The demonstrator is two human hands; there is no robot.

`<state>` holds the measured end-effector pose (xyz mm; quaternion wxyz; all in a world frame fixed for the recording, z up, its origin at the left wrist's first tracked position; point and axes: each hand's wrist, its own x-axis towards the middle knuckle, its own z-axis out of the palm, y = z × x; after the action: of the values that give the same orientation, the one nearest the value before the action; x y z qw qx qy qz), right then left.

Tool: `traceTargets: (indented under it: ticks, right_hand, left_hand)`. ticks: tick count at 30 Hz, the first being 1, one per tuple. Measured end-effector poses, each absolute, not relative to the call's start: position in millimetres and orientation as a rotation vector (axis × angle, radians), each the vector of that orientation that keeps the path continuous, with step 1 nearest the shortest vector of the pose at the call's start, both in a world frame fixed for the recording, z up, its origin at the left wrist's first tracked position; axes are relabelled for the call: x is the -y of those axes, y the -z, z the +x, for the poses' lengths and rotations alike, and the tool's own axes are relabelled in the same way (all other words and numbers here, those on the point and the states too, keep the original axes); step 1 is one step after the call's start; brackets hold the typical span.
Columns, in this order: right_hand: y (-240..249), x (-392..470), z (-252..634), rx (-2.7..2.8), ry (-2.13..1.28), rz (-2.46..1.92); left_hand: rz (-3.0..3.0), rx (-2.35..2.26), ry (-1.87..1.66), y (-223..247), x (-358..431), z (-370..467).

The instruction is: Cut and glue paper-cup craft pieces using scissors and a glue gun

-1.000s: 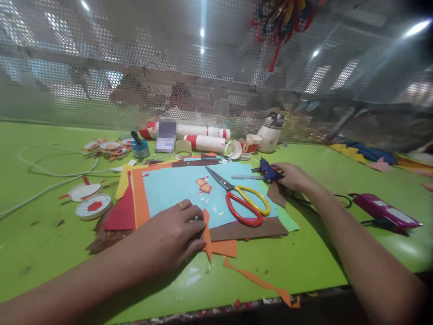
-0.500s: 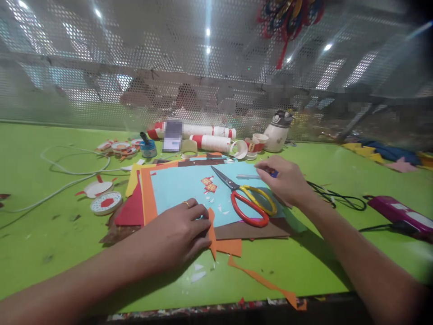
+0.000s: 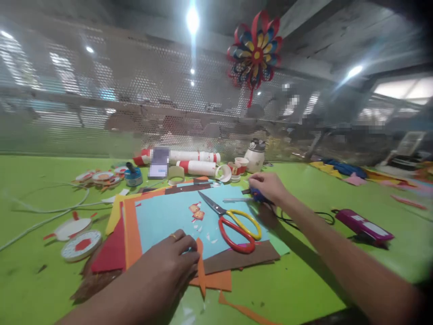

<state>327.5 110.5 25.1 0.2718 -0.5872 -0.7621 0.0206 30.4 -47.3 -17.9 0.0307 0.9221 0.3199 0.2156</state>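
Observation:
My left hand (image 3: 174,262), wearing a ring, rests at the front of a paper stack, fingers curled together at an orange paper strip (image 3: 201,271). Its thumb is mostly hidden. On the right, my right hand (image 3: 269,186) is closed over a dark blue glue gun (image 3: 259,196), partly covered by the fingers. A clear glue stick (image 3: 235,199) points left from it over the light blue sheet (image 3: 162,212). Scissors (image 3: 221,211) with red and yellow handles lie spread slightly between my hands. Two small printed cutouts (image 3: 196,211) and white scraps sit left of them.
Behind the stack are stacked paper cups (image 3: 196,168), a tape roll (image 3: 176,175), a phone (image 3: 158,163), a blue glue bottle (image 3: 133,175) and a white bottle (image 3: 255,155). Round paper pieces (image 3: 81,246) lie left. A magenta device (image 3: 363,225) and black cable (image 3: 316,219) are right.
The view has tilted up and turned right. More of the blue glue gun shows under my right hand, which has shifted slightly. My left hand stays at the orange strip.

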Motion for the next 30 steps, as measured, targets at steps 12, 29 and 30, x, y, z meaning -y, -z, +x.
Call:
traceTargets:
  ticks: [12, 29, 30]
  right_hand:
    - [-61.2, -168.7, 71.4, 2.525, -0.350, -1.158]
    - [-34.3, -228.1, -39.6, 2.254, -0.616, -1.148]
    - [-34.9, -229.9, -39.6, 2.236, -0.626, -1.153]
  left_hand:
    - [2.887, -1.037, -0.558, 21.8, 45.7, 26.4]
    - [3.116, -0.975, -0.605, 40.4, 26.1, 29.7]
    - [3.116, -0.980, -0.605, 41.6, 25.5, 30.1]
